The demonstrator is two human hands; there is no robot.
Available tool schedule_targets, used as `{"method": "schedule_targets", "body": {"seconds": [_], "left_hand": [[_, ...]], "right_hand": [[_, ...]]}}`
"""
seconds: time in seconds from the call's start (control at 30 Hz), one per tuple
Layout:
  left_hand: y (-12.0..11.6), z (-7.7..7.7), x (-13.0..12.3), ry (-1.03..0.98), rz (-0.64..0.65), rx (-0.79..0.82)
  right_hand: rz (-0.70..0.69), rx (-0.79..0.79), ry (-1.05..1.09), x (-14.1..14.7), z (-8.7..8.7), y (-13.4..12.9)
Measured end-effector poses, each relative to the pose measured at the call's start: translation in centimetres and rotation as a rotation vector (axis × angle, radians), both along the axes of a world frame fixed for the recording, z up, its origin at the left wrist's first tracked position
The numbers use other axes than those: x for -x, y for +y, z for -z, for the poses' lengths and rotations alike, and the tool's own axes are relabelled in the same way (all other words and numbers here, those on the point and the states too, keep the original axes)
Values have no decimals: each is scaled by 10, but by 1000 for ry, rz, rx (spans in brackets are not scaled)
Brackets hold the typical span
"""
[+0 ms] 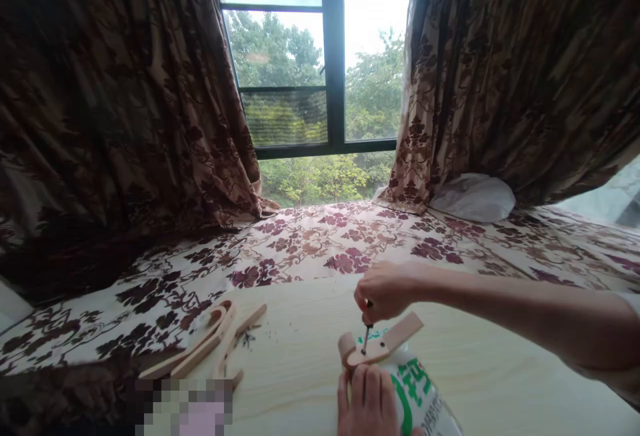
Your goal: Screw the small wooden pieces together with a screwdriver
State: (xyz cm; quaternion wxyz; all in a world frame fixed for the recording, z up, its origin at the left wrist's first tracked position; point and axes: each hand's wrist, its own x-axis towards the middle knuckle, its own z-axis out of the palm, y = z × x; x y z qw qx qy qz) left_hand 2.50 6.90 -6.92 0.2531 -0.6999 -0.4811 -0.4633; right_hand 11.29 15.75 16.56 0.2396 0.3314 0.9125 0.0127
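Note:
My right hand [384, 291] is closed round the dark handle of a screwdriver [369, 324], which stands nearly upright. Its tip meets a dark screw hole or screw head near the rounded end of a pale wooden piece [400, 333]. A second dark spot shows farther along this wood, and a curved wooden part [345, 344] adjoins its left end. From below, my left hand [367, 399] holds the near edge of the wood, fingers bent and close together. Under the wood lies a white plastic packet [430, 389] with green print. My left thumb is mostly hidden.
Other curved wooden parts [200, 349] lie to the left on the pale wooden board [300, 329], beside a small heap of dark screws [247, 339]. Beyond are flowered cloth [345, 236], a white plastic bag [473, 197], curtains [500, 76] and a window [333, 56]. The lower left is pixelated.

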Motion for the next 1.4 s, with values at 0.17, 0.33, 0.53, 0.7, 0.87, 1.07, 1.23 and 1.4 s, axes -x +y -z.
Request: {"method": "schedule_targets", "body": {"seconds": [0.17, 0.33, 0.53, 0.7, 0.87, 1.07, 1.23, 1.4], "left_hand": [[-1, -6, -3, -46, 46, 25], [-5, -10, -2, -90, 64, 32], [-5, -7, -5, -42, 47, 35], [-8, -8, -4, -39, 31, 40], [-13, -17, 6, 120, 69, 116], [-15, -23, 6, 88, 77, 125], [-14, -26, 6, 46, 84, 139], [-11, -27, 1, -69, 86, 123]], "right_hand": [[-159, -7, 73, 12, -11, -10], [-291, -31, 145, 13, 1, -12], [-199, -65, 138, 5, 7, -4], [-246, -39, 162, 3, 3, -5], [-408, -49, 292, -3, 10, -12], [-479, -70, 341, -5, 11, -12], [-450, -65, 339, -3, 14, -11], [-279, -46, 256, 0, 15, -11]]}}
